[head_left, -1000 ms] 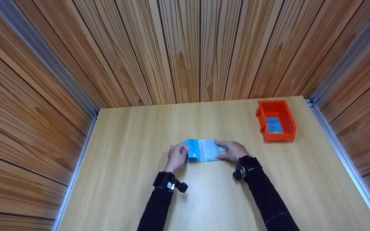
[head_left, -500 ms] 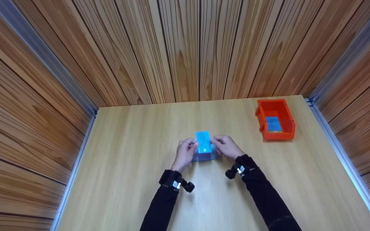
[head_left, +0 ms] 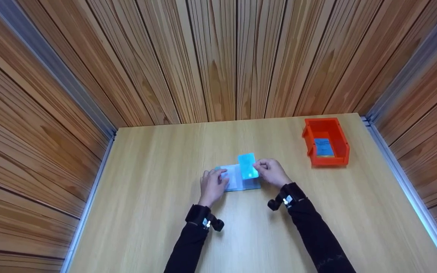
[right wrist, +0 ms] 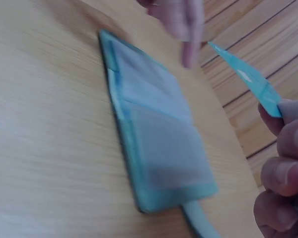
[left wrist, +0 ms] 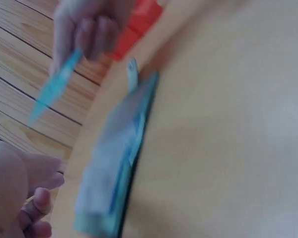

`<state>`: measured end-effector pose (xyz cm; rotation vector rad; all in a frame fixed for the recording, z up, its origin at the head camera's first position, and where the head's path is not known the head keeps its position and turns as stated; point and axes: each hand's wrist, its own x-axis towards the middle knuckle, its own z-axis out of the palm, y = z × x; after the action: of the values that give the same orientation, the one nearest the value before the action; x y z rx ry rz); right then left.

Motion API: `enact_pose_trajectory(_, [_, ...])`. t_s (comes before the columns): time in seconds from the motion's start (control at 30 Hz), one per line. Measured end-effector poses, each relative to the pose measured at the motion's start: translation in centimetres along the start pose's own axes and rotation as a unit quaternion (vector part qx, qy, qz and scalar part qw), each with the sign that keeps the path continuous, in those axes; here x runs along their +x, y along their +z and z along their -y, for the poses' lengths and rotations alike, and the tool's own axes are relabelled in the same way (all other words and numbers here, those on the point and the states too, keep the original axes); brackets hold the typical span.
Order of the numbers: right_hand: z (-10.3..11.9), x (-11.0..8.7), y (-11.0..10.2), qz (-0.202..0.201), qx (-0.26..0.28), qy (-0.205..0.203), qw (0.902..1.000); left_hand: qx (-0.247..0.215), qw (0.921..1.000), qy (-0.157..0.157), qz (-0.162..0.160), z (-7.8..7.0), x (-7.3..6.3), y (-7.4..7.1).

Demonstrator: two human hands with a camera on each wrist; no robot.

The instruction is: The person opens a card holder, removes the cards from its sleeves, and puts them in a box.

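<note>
A teal card holder point(head_left: 231, 183) lies spread open on the table, with milky see-through sleeves point(right wrist: 156, 89) inside. A strap point(right wrist: 198, 218) sticks out at its right end. Thumb and finger of my right hand point(head_left: 272, 172) pinch a bright blue card point(head_left: 248, 166) by its right edge. That card is raised over the holder's right half, and the right wrist view shows it tilted. My left hand point(head_left: 212, 186) hovers by the holder's left half, its fingers loosely bent around nothing; the left wrist view shows this hand point(left wrist: 20, 188) beside the holder.
An orange-red open-front bin point(head_left: 326, 161) stands at the back right of the table point(head_left: 157, 197), with a blue card-like piece point(head_left: 323, 147) in it. Wood-plank walls point(head_left: 222, 64) enclose the back and both sides.
The right hand let go of the holder's right edge and took the blue card. The card went from the left hand's side up and right; the left hand released it and drew back left.
</note>
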<state>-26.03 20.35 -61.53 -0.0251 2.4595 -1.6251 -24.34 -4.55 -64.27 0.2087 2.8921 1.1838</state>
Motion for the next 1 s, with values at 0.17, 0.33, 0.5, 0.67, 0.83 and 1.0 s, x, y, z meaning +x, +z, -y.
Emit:
enact_pose_trajectory(0.17, [0.3, -0.1, -3.9, -0.064, -0.002, 0.014, 0.9978, 0.102, 0.9946, -0.014, 0.018, 1.1, -0.2, 0.2])
enact_pose_trajectory(0.33, [-0.2, -0.2, -8.4, -0.176, -0.006, 0.009, 0.9843, 0.127, 0.9914, -0.018, 0.024, 1.4, -0.4, 0.4])
enact_pose_trajectory(0.5, [-1.5, -0.7, -12.6, -0.296, 0.011, 0.030, 0.9548, 0.141, 0.9897, -0.014, 0.021, 1.2, -0.6, 0.6])
enact_pose_trajectory(0.67, [-3.2, -1.7, -16.1, -0.347, 0.021, 0.083, 0.9340, 0.142, 0.9892, -0.016, 0.034, 1.2, -0.7, 0.4])
enact_pose_trajectory(0.83, [-5.2, -2.5, -18.1, -0.375, 0.029, 0.120, 0.9189, 0.152, 0.9875, -0.013, 0.042, 1.3, -0.7, 0.2])
enact_pose_trajectory(1.0, [-6.7, -2.5, -18.2, -0.367, 0.048, 0.169, 0.9136, 0.162, 0.9860, 0.001, 0.039, 1.5, -0.8, 0.1])
